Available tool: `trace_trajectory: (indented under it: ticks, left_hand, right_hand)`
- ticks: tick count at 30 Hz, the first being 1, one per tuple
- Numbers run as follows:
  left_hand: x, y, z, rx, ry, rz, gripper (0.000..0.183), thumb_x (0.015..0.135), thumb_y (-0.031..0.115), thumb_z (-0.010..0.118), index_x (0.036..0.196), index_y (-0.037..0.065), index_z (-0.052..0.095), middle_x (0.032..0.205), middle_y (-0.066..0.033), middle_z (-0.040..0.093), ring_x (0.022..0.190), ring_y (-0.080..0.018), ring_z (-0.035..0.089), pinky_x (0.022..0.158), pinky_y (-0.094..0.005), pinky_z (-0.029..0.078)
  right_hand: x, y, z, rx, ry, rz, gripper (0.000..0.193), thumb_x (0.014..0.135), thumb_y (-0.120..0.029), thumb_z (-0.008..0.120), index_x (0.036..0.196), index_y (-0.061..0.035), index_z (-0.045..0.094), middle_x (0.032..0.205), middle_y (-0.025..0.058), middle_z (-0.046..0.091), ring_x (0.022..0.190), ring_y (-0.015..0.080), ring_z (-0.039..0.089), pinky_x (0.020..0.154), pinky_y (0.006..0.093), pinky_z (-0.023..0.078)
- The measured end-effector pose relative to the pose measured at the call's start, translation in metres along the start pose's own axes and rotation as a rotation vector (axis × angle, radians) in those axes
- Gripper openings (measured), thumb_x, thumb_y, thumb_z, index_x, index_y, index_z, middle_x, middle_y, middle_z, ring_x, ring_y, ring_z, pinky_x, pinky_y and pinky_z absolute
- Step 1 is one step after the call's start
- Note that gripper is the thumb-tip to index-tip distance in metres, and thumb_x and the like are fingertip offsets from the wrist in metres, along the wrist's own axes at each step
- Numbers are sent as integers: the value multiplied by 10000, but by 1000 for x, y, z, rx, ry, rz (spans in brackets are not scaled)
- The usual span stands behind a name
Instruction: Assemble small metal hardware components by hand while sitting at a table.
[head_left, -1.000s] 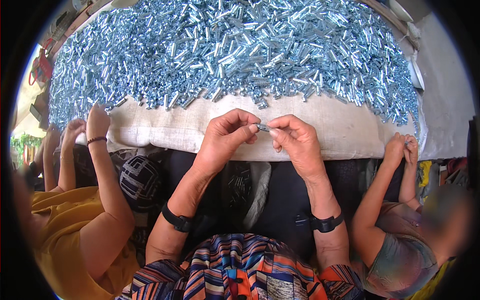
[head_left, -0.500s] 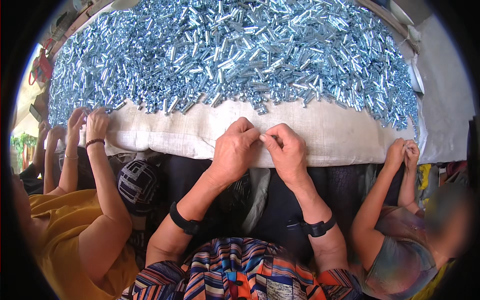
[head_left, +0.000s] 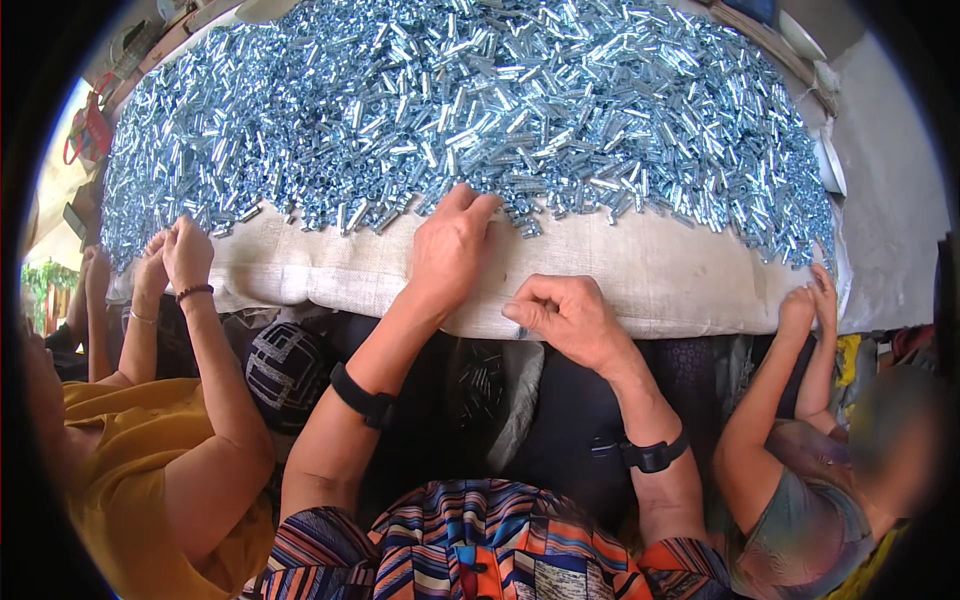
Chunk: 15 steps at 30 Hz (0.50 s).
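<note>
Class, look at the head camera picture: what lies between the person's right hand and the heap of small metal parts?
In the head view, only bare pale cloth lies between the right hand and the heap of metal parts; the left hand is off to the side.

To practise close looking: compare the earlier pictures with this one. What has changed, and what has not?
The left hand left the right hand and reached forward to the pile edge. The right hand drew back to the cloth edge, fingers curled. Pile, cloth and neighbours' hands stayed.
</note>
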<state>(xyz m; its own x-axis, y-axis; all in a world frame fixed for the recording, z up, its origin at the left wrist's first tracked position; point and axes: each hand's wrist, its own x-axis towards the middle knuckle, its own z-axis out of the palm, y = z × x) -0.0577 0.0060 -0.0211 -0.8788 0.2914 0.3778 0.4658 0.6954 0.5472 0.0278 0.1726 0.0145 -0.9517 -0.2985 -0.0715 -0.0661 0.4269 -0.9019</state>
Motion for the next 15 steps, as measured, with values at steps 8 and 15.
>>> trace_trajectory:
  ticks: [8,15]
  left_hand:
    - [11,0,17,109,-21,59,134,785,122,638,915,100,611,865,-95,566,840,-301,610,688,-419,496]
    - [26,10,24,173,6,19,161,770,149,658,847,78,536,862,-91,577,855,-299,616,671,-433,495]
  right_hand:
    - [73,23,-23,-423,566,-239,98,827,-68,628,903,-19,590,818,128,619,759,316,609,690,412,483]
    - [95,30,-23,-776,441,-281,203,792,-1,574,991,-38,559,878,155,625,830,358,588,738,467,480]
